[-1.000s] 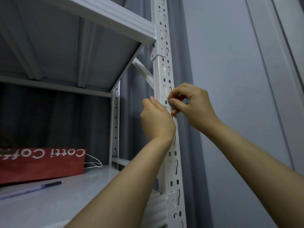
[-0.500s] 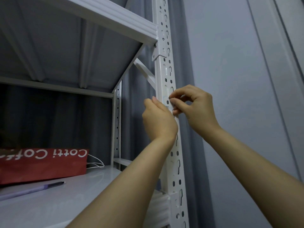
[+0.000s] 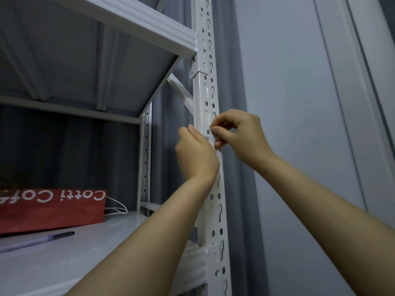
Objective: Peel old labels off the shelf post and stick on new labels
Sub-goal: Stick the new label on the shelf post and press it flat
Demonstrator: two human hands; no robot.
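A white perforated shelf post runs top to bottom through the middle of the view. A small pale label sticks to its front face at hand height. My right hand pinches the label's right edge between thumb and forefinger. From the left side, my left hand has curled fingers against the post, its fingertip beside the label. Most of the label is hidden by the two hands.
A white shelf board meets the post above. The lower shelf carries a red paper bag and a purple pen. A grey curtain hangs behind, and a pale wall stands to the right.
Both hands stay on the label at the post. The view has shifted slightly, with the hands a little lower and to the right in frame.
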